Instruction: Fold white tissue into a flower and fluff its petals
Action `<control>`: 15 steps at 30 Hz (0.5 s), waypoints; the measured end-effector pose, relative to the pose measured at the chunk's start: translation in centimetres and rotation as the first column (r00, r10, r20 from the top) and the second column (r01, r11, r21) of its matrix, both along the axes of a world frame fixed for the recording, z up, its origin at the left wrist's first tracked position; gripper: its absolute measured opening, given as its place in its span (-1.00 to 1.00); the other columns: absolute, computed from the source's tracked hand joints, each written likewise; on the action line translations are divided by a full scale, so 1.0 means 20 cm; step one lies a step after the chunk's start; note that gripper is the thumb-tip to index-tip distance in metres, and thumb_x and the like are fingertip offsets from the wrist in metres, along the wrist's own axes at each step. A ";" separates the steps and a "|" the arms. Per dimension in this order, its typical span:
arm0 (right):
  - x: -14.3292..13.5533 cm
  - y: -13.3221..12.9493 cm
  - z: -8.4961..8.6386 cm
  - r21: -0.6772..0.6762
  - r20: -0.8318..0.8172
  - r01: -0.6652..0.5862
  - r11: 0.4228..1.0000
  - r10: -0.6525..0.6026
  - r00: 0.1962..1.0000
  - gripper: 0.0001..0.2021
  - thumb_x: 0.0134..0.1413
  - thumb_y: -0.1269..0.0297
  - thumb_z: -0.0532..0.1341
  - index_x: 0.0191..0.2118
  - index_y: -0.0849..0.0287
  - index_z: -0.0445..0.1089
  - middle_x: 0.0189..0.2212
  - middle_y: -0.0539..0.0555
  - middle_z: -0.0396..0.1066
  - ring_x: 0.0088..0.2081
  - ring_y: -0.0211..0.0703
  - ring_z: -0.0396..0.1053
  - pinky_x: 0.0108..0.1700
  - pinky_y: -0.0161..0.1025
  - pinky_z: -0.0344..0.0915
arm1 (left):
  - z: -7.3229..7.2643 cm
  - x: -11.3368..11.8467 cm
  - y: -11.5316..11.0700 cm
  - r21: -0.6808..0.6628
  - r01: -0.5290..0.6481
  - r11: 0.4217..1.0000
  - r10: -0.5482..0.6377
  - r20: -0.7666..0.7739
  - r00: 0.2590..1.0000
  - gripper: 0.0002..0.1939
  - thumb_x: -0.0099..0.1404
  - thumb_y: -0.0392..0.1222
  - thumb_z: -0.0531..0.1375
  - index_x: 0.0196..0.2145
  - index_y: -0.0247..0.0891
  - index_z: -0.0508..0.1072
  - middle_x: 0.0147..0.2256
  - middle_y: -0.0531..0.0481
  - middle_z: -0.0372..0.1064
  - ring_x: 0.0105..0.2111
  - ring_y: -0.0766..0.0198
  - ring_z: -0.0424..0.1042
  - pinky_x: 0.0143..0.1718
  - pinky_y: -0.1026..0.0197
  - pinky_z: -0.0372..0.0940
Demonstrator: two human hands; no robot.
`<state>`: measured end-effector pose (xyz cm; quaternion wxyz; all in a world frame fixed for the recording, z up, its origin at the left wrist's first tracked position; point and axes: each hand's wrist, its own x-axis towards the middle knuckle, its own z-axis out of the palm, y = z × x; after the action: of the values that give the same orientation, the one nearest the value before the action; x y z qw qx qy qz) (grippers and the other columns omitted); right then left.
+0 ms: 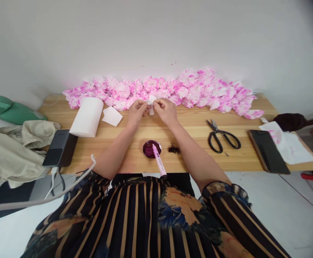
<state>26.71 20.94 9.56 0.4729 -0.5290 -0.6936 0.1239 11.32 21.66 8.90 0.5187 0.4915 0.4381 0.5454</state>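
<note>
Head view: both hands are together over the desk (191, 119), the left hand (137, 111) and the right hand (166, 110) each pinching a small white paper piece (152, 98) between the fingertips, just in front of the long pink-and-white paper heap (207, 87). That heap, ruffled and blotched with pink along the wall, looks like the finished share of the work. The held piece shows no clear pink, so colouring seems not yet done on it; the fingers hide much of it, and I cannot tell whether it is tied. Left over, by my reading, are the loose white sheets (112, 116) beside the white paper stack (87, 118). A pink marker (159, 161) leans across the dark pink dish (148, 149), near the small black tangle (174, 148); black-handled scissors (218, 134) lie apart, unused.
</note>
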 end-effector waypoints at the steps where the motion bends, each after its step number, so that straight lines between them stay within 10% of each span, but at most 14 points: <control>1: 0.00 0.00 0.00 0.007 0.019 0.001 1.000 -0.001 1.000 -0.78 0.19 0.26 0.12 -0.44 0.09 0.44 -0.42 0.03 0.53 -0.33 -0.13 0.40 -0.17 -0.19 0.28 | 0.01 0.00 0.00 0.010 -0.001 1.000 0.002 -0.026 1.000 -0.87 0.34 -0.21 0.27 -0.36 -0.23 0.40 -0.39 0.04 0.53 -0.48 0.43 0.45 -0.49 0.40 0.24; 15: 0.01 -0.02 0.04 0.067 0.222 -0.029 0.997 0.013 0.975 -0.80 0.24 0.28 0.13 -0.33 0.11 0.49 -0.37 0.06 0.56 -0.30 -0.09 0.41 -0.09 -0.12 0.22 | 0.02 0.01 0.00 0.113 -0.060 0.992 0.079 -0.166 0.983 -0.87 0.23 -0.40 0.20 -0.44 -0.24 0.38 -0.54 0.15 0.34 -0.54 0.43 0.30 -0.45 0.36 0.19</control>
<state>26.97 20.52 10.42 0.4098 -0.5152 -0.7514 0.0449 11.57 21.59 9.32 0.4328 0.5477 0.4679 0.5420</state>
